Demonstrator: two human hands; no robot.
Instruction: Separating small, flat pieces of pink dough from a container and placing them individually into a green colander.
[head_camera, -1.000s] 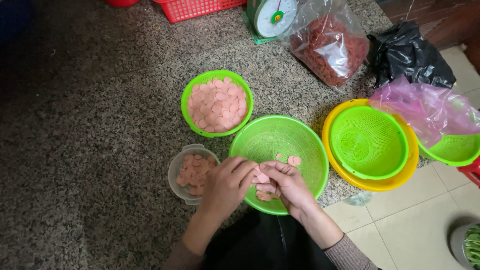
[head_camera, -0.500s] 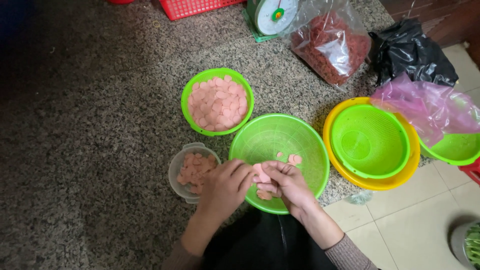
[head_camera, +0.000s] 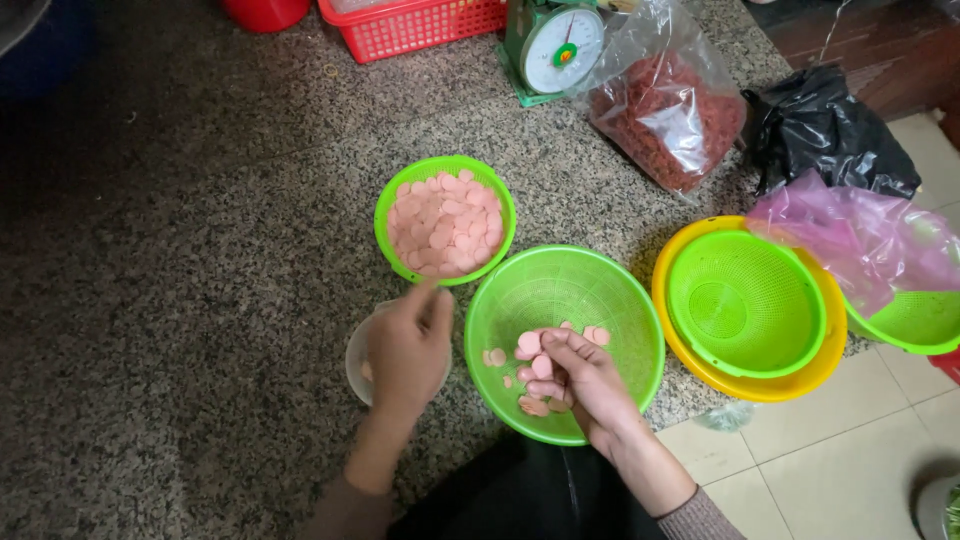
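Note:
My left hand hovers over a small clear tub of pink slices, fingers curled down into it; what it holds is hidden. My right hand rests inside a large green colander and pinches a few round pink slices between its fingers. More loose slices lie on the colander's bottom. A smaller green basket behind the tub is filled with several pink slices.
A yellow bowl holding a green strainer sits right, at the counter's edge. Beyond are a pink plastic bag, black bag, clear bag of red bits, green scale and red basket.
My left hand has moved left, away from the right hand, to over the clear tub. My right hand stays in the large colander with slices.

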